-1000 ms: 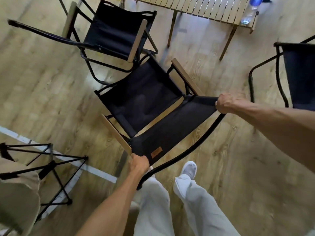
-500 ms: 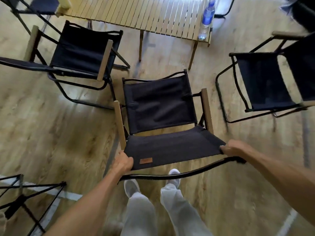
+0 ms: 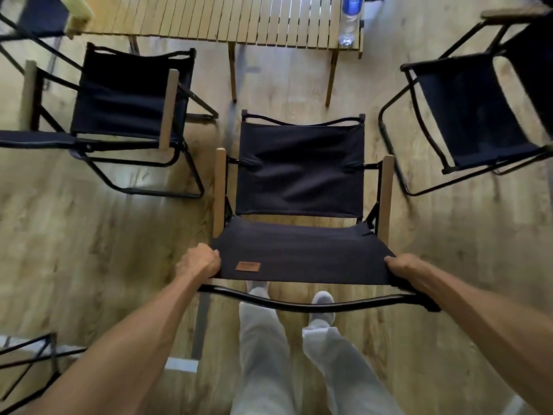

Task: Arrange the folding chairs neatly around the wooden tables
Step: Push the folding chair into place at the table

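left hand (image 3: 198,262) clamped on folding chair (image 3: 300,175) backrest's left corner | right hand (image 3: 404,268) clamped on right corner | chair faces slatted surface (image 3: 227,19)

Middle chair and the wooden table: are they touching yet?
Apart. The head view shows bare floor between the middle chair front bar and the wooden table legs.

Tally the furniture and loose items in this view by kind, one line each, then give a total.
Black folding chairs with wooden armrests: 3, namely the held chair, the left chair and the right chair
Slatted wooden tables: 1
Water bottles: 1
Bare black folding frames: 1
Total: 6
A dark, chair-like shape at top left is too cropped to count.
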A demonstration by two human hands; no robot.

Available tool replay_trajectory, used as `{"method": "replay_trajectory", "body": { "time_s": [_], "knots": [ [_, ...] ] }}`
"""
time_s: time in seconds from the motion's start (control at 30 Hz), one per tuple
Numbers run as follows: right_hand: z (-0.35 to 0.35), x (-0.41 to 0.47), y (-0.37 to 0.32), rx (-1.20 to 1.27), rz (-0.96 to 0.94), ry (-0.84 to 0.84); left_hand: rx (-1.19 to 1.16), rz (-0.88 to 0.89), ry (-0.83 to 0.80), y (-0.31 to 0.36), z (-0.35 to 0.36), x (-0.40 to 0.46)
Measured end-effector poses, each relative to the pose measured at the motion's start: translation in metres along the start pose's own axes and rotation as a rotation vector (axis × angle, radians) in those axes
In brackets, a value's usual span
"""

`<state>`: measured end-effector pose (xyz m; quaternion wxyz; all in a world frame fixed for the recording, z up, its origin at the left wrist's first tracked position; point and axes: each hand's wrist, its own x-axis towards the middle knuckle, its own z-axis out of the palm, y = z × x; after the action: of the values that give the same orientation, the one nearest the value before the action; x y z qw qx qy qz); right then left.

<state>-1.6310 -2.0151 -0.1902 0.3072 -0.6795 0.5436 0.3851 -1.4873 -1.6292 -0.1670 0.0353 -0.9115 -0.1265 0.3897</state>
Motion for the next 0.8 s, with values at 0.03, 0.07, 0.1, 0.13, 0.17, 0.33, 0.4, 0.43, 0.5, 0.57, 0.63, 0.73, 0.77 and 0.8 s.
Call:
{"method": "replay_trajectory", "body": {
  "time_s": [0.03,0.07,0.1,0.13,0.17,0.33,0.4,0.43,0.5,0.57,0.63,0.73,0.77,0.8],
  "knots": [
    [0.002,-0.001,-0.003,0.017,0.022,0.014,-0.001,0.003,0.019,-0.001,-0.001,0.003],
    [0.003,-0.004,-0.007,0.033,0.032,0.03,0.0,0.014,0.043,-0.003,-0.004,0.006],
    [0.004,-0.008,-0.015,0.038,0.027,0.046,-0.002,0.027,0.063,-0.005,-0.01,0.01],
    [0.004,-0.013,-0.024,0.038,0.025,0.043,-0.001,0.04,0.077,-0.007,-0.018,0.015],
    [0.005,-0.017,-0.035,0.044,0.025,0.029,0.003,0.05,0.085,-0.009,-0.026,0.023],
    [0.009,-0.012,-0.108,0.11,-0.036,0.004,0.033,0.062,0.133,-0.01,-0.084,0.078],
    [0.008,-0.01,-0.138,0.13,-0.055,0.007,0.051,0.066,0.144,-0.006,-0.107,0.1],
    [0.006,-0.009,-0.153,0.126,-0.07,0.012,0.057,0.069,0.144,-0.002,-0.119,0.11],
    [0.0,-0.007,-0.181,0.111,-0.091,0.048,0.061,0.085,0.152,0.006,-0.142,0.131],
    [-0.006,-0.003,-0.205,0.115,-0.106,0.046,0.061,0.105,0.171,0.013,-0.162,0.149],
    [-0.008,0.004,-0.225,0.094,-0.147,0.022,0.067,0.122,0.184,0.019,-0.18,0.166],
    [-0.015,0.012,-0.247,0.089,-0.186,0.032,0.071,0.129,0.177,0.031,-0.2,0.188],
    [-0.018,0.016,-0.253,0.081,-0.196,0.038,0.069,0.119,0.171,0.035,-0.204,0.192],
    [-0.02,0.022,-0.256,0.076,-0.191,0.042,0.073,0.112,0.163,0.039,-0.207,0.196]
  ]
}}
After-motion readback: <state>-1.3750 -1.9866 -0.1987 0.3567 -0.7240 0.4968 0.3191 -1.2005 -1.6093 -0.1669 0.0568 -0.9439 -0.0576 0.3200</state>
